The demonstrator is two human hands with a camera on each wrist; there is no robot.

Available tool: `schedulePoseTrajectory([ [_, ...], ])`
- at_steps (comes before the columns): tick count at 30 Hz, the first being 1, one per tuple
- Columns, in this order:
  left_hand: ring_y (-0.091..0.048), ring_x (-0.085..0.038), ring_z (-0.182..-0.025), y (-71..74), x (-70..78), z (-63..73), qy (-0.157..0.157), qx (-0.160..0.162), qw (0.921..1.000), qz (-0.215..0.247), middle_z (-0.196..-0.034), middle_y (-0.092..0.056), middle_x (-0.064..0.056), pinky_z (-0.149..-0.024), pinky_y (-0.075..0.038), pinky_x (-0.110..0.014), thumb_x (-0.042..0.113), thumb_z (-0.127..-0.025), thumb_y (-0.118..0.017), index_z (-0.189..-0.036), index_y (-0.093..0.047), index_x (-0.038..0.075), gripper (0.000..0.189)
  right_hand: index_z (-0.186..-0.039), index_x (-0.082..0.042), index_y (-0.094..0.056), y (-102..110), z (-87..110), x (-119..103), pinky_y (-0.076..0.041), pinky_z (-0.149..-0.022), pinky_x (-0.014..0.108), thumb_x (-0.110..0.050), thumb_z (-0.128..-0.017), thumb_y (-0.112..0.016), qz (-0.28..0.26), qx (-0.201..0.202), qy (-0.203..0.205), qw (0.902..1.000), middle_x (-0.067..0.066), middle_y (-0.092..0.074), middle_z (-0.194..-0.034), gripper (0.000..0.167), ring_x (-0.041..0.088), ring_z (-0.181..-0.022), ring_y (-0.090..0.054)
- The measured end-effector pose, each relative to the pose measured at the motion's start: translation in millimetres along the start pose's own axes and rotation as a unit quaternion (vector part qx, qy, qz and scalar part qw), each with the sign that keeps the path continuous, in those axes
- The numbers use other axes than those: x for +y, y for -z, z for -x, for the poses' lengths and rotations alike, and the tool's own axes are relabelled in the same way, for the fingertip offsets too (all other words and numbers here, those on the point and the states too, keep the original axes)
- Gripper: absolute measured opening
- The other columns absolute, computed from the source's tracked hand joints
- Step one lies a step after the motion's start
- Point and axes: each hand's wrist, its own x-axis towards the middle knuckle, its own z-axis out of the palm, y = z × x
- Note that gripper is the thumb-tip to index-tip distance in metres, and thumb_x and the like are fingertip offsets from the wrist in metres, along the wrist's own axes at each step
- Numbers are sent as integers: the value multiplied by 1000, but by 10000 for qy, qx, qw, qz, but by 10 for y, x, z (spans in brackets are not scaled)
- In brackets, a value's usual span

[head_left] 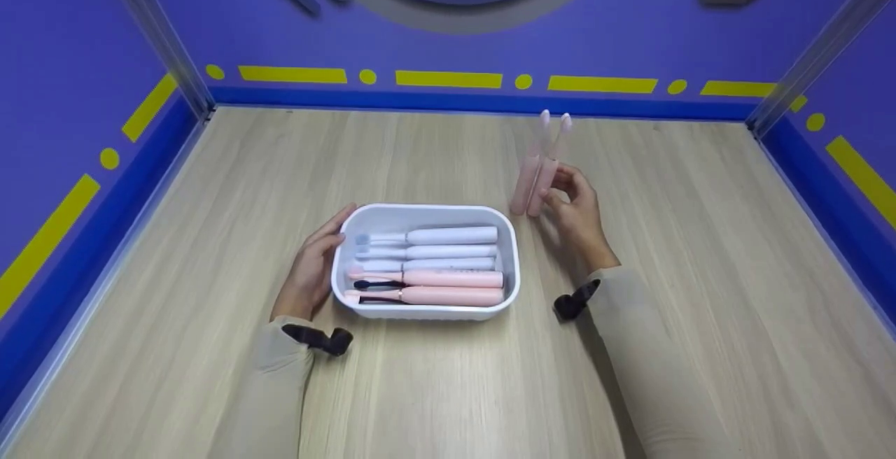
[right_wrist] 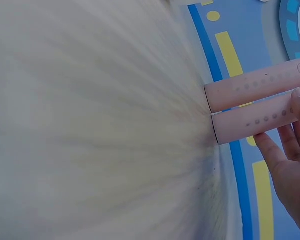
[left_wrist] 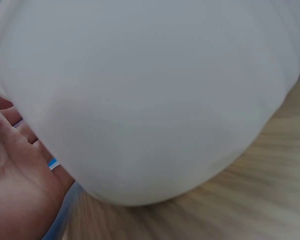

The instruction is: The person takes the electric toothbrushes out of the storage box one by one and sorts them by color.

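Note:
A white plastic bin [head_left: 427,312] stands on the table, holding several electric toothbrushes laid side by side: white ones [head_left: 451,236], pink ones [head_left: 453,296] and dark-headed ones [head_left: 378,285] partly hidden beneath. My left hand [head_left: 308,266] rests against the bin's left end, its fingers reaching along the outer wall; the left wrist view shows mostly that wall [left_wrist: 150,100]. Right of the bin, two pink electric toothbrushes are upright, heads up, close beside each other. My right hand [head_left: 577,210] pinches the right toothbrush [head_left: 544,182] by its handle. The left toothbrush [head_left: 525,182] appears free of the fingers.
The wood-grain table [head_left: 434,389] extends around the bin. Blue panels with yellow markings [head_left: 448,79] close off the back and both sides, with metal posts [head_left: 805,46] at the corners. A black wrist camera [head_left: 574,303] is strapped on each sleeve.

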Motion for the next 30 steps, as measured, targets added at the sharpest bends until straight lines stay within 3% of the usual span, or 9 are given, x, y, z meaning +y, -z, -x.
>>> schedulePoseTrajectory([
  [10,-15,-14,-149,0,0,-6,1,16,10000,-78,-160,-25,-5,-123,-12,-30,2,-97,-30,-149,-30,2,53,-131,-5,-48,13,3,-10,-46,-91,21,-3,-92,-59,-76,-56,-215,9997,8,-55,-120,41,16,-114,-52],
  [17,-15,-15,-149,3,-5,-4,-42,-42,10000,-46,-160,-24,-7,-123,-11,-30,1,-97,-29,-149,-29,1,53,-131,-10,-49,18,6,7,-46,-95,25,-7,-93,-60,77,-53,-293,9995,5,-55,-122,40,15,-115,-51],
  [30,-15,-14,-149,-2,-5,-2,-37,19,9999,-95,-160,-24,-6,-123,-12,-29,1,-97,-29,-149,-29,1,53,-130,-13,-50,25,-13,35,-48,-90,24,-3,-91,-60,-101,-41,-326,9994,4,-56,-118,41,16,-113,-52],
])
